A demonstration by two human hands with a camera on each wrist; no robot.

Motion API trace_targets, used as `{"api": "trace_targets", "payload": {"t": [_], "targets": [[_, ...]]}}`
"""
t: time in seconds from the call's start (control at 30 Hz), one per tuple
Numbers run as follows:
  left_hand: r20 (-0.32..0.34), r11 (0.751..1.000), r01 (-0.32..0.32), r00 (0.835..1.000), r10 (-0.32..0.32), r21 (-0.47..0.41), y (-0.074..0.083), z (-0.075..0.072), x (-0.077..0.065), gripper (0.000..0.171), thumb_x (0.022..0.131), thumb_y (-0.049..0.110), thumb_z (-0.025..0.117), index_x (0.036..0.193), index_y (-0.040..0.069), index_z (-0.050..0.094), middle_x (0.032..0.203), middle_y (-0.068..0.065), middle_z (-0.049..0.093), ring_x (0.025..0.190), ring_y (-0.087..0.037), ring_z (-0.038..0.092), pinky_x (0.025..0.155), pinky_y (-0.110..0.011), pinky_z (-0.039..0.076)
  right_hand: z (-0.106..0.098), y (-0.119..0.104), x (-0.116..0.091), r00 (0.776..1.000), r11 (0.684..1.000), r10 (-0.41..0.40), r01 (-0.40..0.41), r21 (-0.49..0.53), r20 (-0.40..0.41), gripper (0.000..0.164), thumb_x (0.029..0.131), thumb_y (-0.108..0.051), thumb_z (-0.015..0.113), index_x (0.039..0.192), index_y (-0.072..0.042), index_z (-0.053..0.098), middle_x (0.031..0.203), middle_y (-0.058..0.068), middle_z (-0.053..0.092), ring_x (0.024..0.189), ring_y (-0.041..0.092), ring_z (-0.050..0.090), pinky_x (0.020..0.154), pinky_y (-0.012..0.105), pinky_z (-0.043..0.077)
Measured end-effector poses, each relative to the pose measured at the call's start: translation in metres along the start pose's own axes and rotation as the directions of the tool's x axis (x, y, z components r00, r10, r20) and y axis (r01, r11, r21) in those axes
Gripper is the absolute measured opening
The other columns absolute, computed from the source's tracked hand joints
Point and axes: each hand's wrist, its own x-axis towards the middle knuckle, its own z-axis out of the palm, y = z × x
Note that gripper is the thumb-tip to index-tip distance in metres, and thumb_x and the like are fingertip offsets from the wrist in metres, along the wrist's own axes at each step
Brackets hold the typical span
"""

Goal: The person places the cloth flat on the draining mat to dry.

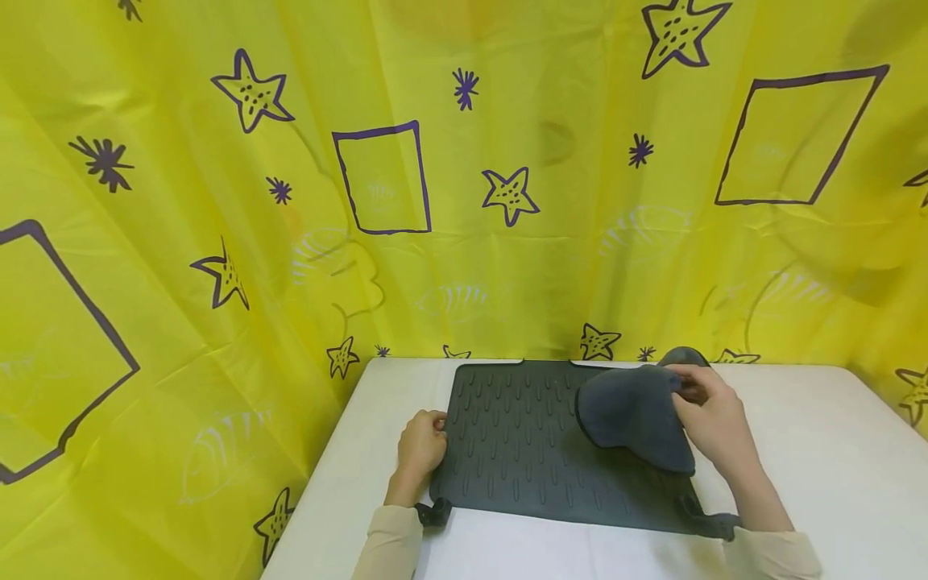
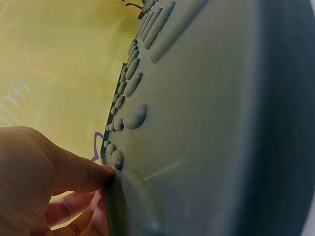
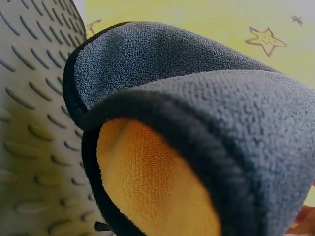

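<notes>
In the head view, a white table point(image 1: 819, 451) carries a dark ribbed mat point(image 1: 507, 467), whose far edge reaches the table's far edge and whose left edge sits nearer the table's left edge than its right edge does to the table's right. The left hand point(image 1: 422, 441) holds the mat's left edge, with a strip of white tabletop between it and the table's left edge. The right hand point(image 1: 718, 415) pinches a grey cloth point(image 1: 634, 415) by its bunched upper right part, thumb and fingers close together; the cloth droops over the mat's right half, and a bit of it pokes up behind the knuckles past the table's far edge. Wide white tabletop runs from this hand to the table's right edge. A yellow curtain point(image 1: 464, 266) hangs along the far and left edges. In the left wrist view, the thumb presses the mat's ribbed face right at its border, the other fingers curled behind. In the right wrist view, the cloth folds over itself, its black border framing an orange side; only some fingers show, at the lower right, and whether the cloth touches the mat cannot be told.
</notes>
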Motion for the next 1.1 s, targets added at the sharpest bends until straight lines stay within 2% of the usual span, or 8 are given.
{"api": "trace_targets", "payload": {"t": [0.27,0.33,0.43,0.57,0.73,1.1], "targets": [[-0.002,1.000,0.000,1.000,0.000,0.007,-0.001,0.001,0.001,0.026,0.084,-0.001,0.070,0.109,0.004,0.076,0.087,-0.005,0.068,0.080,-0.026,0.067,0.069,-0.044,0.054,0.016,-0.007,-0.003,0.999,0.998,-0.051,0.051,0.043,0.017,0.031,0.097,-0.003,0.058,0.127,0.000,0.063,0.119,0.020,0.058,0.107,0.038,0.062,0.072,0.004,0.043],[0.002,1.000,-0.001,1.000,0.001,0.007,-0.001,0.001,0.001,0.026,0.085,-0.001,0.070,0.110,0.004,0.076,0.088,-0.005,0.067,0.080,-0.026,0.067,0.069,-0.044,0.054,0.020,-0.009,-0.004,0.997,0.996,-0.070,0.069,0.059,0.015,0.031,0.097,-0.002,0.059,0.127,-0.001,0.063,0.120,0.019,0.058,0.107,0.036,0.062,0.074,0.001,0.041],[0.008,1.000,0.006,1.000,-0.006,0.004,-0.001,0.002,0.002,0.027,0.085,0.000,0.071,0.111,0.005,0.076,0.088,-0.005,0.067,0.081,-0.025,0.066,0.070,-0.044,0.054,0.028,-0.010,-0.004,0.995,0.993,-0.100,0.099,0.067,0.012,0.031,0.096,0.001,0.058,0.126,-0.002,0.064,0.119,0.016,0.059,0.105,0.025,0.062,0.078,0.000,0.041],[0.010,1.000,0.018,1.000,-0.018,0.001,-0.002,0.002,0.002,0.026,0.086,0.000,0.071,0.111,0.004,0.076,0.088,-0.005,0.067,0.080,-0.024,0.066,0.070,-0.043,0.053,0.040,-0.010,-0.004,0.991,0.989,-0.126,0.123,0.077,0.042,0.033,0.095,0.003,0.057,0.126,-0.003,0.065,0.119,0.014,0.060,0.104,0.020,0.061,0.080,0.001,0.043],[0.007,1.000,0.016,1.000,-0.016,-0.001,-0.003,0.002,0.003,0.026,0.085,-0.001,0.071,0.110,0.004,0.076,0.088,-0.005,0.067,0.079,-0.024,0.065,0.070,-0.043,0.053,0.052,-0.006,-0.004,0.985,0.988,-0.136,0.126,0.090,0.107,0.034,0.095,0.005,0.056,0.127,-0.004,0.065,0.122,0.015,0.062,0.106,0.027,0.061,0.081,0.005,0.045],[0.010,1.000,0.018,1.000,-0.018,-0.004,-0.003,0.001,0.002,0.027,0.085,-0.001,0.071,0.111,0.006,0.076,0.089,-0.004,0.067,0.082,-0.025,0.066,0.071,-0.044,0.053,0.069,0.004,-0.006,0.971,0.993,-0.100,0.083,0.086,0.219,0.035,0.097,0.001,0.059,0.131,-0.006,0.064,0.125,0.015,0.062,0.111,0.031,0.063,0.082,0.012,0.048]]}}
